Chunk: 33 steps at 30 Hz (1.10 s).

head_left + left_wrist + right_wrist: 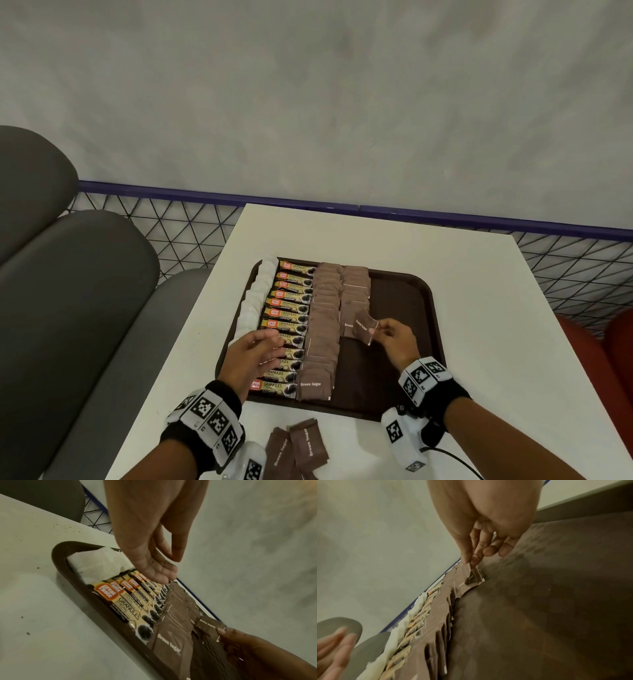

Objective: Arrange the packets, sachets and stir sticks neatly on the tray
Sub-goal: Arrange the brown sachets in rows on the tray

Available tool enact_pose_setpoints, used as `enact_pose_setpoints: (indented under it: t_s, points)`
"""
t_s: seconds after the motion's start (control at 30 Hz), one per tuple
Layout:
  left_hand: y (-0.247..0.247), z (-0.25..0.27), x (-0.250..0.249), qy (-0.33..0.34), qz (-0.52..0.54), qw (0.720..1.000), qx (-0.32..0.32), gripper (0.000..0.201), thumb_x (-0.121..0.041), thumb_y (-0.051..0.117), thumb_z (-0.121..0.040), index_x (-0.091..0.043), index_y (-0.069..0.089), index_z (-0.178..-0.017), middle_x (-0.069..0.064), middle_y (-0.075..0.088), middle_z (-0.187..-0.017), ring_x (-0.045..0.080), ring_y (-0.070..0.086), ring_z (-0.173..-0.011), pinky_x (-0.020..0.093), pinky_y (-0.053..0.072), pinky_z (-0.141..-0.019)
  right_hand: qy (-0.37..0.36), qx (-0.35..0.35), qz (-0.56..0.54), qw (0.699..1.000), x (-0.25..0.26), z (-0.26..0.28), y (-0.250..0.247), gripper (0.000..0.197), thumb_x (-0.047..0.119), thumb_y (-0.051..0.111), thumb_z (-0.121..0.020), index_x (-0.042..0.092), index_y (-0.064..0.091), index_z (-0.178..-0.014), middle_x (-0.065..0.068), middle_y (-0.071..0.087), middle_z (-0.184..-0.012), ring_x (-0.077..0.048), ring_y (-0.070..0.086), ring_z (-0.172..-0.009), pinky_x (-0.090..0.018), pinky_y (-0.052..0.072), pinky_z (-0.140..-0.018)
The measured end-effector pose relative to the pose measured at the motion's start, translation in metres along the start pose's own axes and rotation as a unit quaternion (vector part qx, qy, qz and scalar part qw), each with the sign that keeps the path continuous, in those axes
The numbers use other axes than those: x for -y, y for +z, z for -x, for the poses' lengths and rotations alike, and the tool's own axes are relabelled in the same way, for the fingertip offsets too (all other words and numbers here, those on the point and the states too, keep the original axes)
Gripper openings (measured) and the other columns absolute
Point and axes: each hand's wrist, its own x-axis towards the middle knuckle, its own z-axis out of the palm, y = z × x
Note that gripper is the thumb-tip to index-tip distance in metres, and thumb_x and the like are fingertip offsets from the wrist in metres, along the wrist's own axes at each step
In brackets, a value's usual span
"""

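1. Right now the right hand [394,337] pinches one brown paper "Brown Sugar" sachet [366,328] by its near corner, just above the dark brown plastic tray [411,308].
2. Lower it flat, overlapping the end of the second sachet column [356,291], edges parallel.
3. Left hand [255,356] hovers with relaxed, empty fingers over the tray's yellow granule stick packets [291,308]; it could steady neighbours.
4. Spare brown sachets [298,448] wait off the tray's near edge.

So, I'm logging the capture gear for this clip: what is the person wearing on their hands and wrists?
Both hands are bare. The left wrist carries a black band with white blocks printed with black square-pattern markers. The right wrist has the same black band and marker blocks, and a thin black cable trails from it. No sleeves show.
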Motion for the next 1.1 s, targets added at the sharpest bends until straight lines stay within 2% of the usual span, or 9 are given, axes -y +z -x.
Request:
enact_pose_setpoints:
  t_s: [0.13,0.27,0.5,0.57,0.67,0.83,0.93,1.0,1.1]
  points:
    - [-0.003,-0.002,0.003,-0.012,0.001,1.000,0.004,0.020,-0.007,0.062,-0.087,-0.003,0.062,-0.107,0.017,0.070,-0.101,0.027,0.068,-0.094,0.031,0.053,-0.074,-0.035,0.018,-0.045,0.998,0.004,0.003,-0.001,0.005,0.005,0.062,-0.085,0.010,0.061,-0.085,-0.008,0.062,-0.081,-0.017,0.057,-0.078,-0.016,0.044,-0.073]
    - [-0.007,-0.003,0.005,-0.017,0.002,1.000,0.007,0.020,-0.006,0.061,-0.088,-0.004,0.062,-0.108,0.018,0.069,-0.103,0.028,0.067,-0.095,0.034,0.053,-0.080,-0.041,0.028,-0.064,0.997,0.003,0.012,-0.002,0.007,0.004,0.059,-0.086,0.008,0.062,-0.091,-0.007,0.063,-0.082,-0.014,0.059,-0.078,-0.008,0.047,-0.069]
    - [-0.008,0.000,0.005,-0.019,0.002,1.000,0.008,0.022,-0.004,0.063,-0.085,-0.005,0.063,-0.107,0.016,0.069,-0.100,0.026,0.066,-0.090,0.032,0.053,-0.078,0.014,-0.006,0.060,0.998,-0.014,0.010,0.006,0.025,0.010,0.066,-0.081,0.030,0.057,-0.070,0.006,0.060,-0.070,-0.019,0.059,-0.077,-0.038,0.049,-0.084]
    - [-0.009,0.001,0.006,-0.021,-0.001,1.000,0.008,0.022,-0.004,0.063,-0.085,-0.005,0.063,-0.107,0.016,0.069,-0.101,0.027,0.066,-0.093,0.033,0.053,-0.080,0.020,-0.020,0.104,0.994,-0.009,0.008,0.011,0.030,0.016,0.068,-0.080,0.035,0.051,-0.065,0.011,0.058,-0.066,-0.019,0.059,-0.078,-0.039,0.049,-0.086]
    - [-0.011,0.004,0.007,-0.024,-0.008,1.000,0.004,0.021,-0.004,0.063,-0.085,-0.006,0.063,-0.106,0.015,0.070,-0.100,0.026,0.066,-0.092,0.033,0.054,-0.079,0.030,-0.042,0.156,0.986,-0.004,0.006,0.018,0.027,0.025,0.069,-0.079,0.033,0.049,-0.063,0.011,0.056,-0.066,-0.021,0.060,-0.089,-0.041,0.043,-0.093]
    - [-0.019,0.010,0.012,-0.032,-0.020,0.999,0.005,0.021,-0.006,0.066,-0.084,-0.007,0.063,-0.104,0.015,0.069,-0.101,0.026,0.066,-0.092,0.031,0.053,-0.075,0.043,-0.043,0.241,0.969,-0.003,0.010,0.023,0.011,0.032,0.062,-0.085,0.026,0.053,-0.080,0.006,0.062,-0.083,-0.021,0.051,-0.105,-0.034,0.029,-0.095]
    - [-0.023,0.016,0.017,-0.037,-0.045,0.998,0.015,0.020,-0.008,0.066,-0.084,-0.009,0.064,-0.103,0.014,0.069,-0.101,0.026,0.066,-0.092,0.033,0.054,-0.078,0.048,-0.050,0.251,0.966,-0.002,0.011,0.024,0.014,0.033,0.061,-0.085,0.025,0.050,-0.083,0.001,0.065,-0.091,-0.022,0.049,-0.106,-0.034,0.029,-0.093]
    - [-0.026,0.020,0.019,-0.049,-0.069,0.996,0.036,0.022,-0.009,0.068,-0.083,-0.008,0.063,-0.104,0.013,0.069,-0.100,0.024,0.066,-0.090,0.032,0.053,-0.079,0.042,-0.057,0.246,0.967,-0.001,0.013,0.023,0.018,0.033,0.063,-0.083,0.023,0.048,-0.086,0.000,0.062,-0.088,-0.024,0.049,-0.105,-0.035,0.031,-0.091]
    - [-0.032,0.028,0.023,-0.071,-0.123,0.987,0.075,0.038,-0.015,0.076,-0.067,-0.009,0.064,-0.103,0.007,0.070,-0.095,0.019,0.066,-0.085,0.028,0.052,-0.074,0.002,-0.096,0.217,0.972,0.003,0.021,0.021,0.022,0.031,0.065,-0.082,0.019,0.050,-0.092,0.004,0.054,-0.084,-0.024,0.047,-0.100,-0.035,0.032,-0.088]
